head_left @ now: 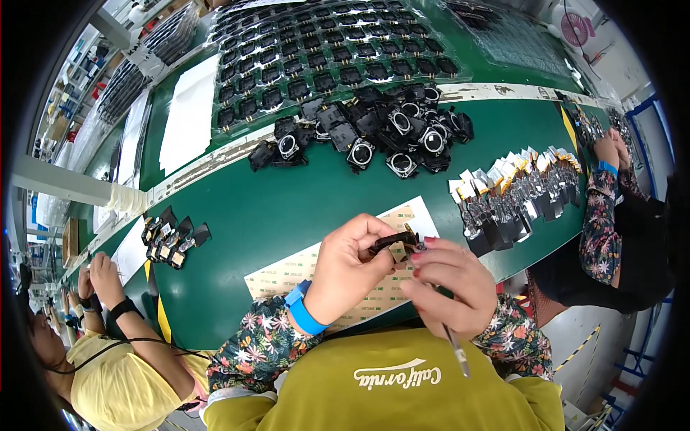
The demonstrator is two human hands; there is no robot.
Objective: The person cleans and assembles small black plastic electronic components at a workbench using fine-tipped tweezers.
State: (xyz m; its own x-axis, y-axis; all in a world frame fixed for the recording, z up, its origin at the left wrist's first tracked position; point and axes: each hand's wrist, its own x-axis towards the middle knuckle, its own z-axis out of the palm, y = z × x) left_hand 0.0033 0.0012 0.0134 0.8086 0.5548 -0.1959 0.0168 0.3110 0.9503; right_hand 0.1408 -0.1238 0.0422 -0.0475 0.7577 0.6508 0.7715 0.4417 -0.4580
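Just above the sheet of adhesive backing paper (287, 271), my left hand (348, 269) pinches a small black plastic part (392, 242) between thumb and fingers. My right hand (454, 287) is close against that part, its fingers curled round a slim metal tool (456, 350). The tool's rear end sticks out below the palm toward my shirt. Its working end is hidden by my fingers, so I cannot tell whether it touches the part. A pale, tan-coloured patch shows on the part between my hands.
Black housings with round silver rings (402, 133) lie heaped ahead, before a clear tray of black parts (323, 54). Flex-cable pieces (514, 194) are lined up at right; small assemblies (172, 241) sit at left. Co-workers' hands (106, 280) work on both sides.
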